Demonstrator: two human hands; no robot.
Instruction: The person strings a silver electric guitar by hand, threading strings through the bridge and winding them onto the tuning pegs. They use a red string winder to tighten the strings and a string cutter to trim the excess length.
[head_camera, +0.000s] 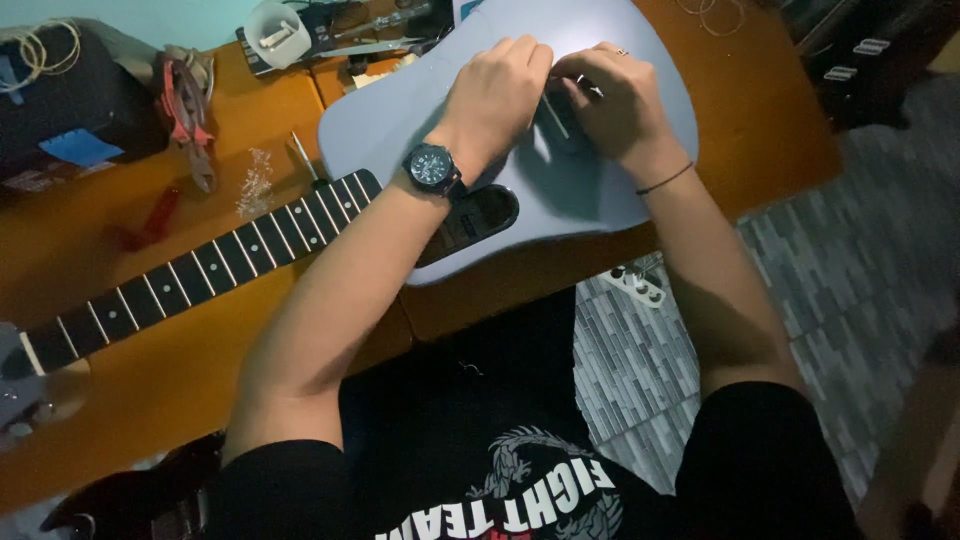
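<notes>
Grey-blue guitar body (430, 120) flat on orange-brown table (770, 130). Left hand (492, 92) and right hand (612, 100) rest side by side on body's upper face, fingers curled down; whether they pinch anything, cannot tell. Dark fretboard (200, 270) runs left of body. Red pliers (185, 100) beyond fretboard.

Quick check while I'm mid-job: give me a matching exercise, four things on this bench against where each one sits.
Things:
1. guitar body
2. wristwatch
3. pliers
4. power strip

Places:
A. on the tiled floor by the desk edge
B. on the left wrist
C. flat on the desk under both hands
D. on the desk, left of the guitar body

The left hand and right hand press together on the grey-blue body.

Pairs: 1-C, 2-B, 3-D, 4-A
</notes>
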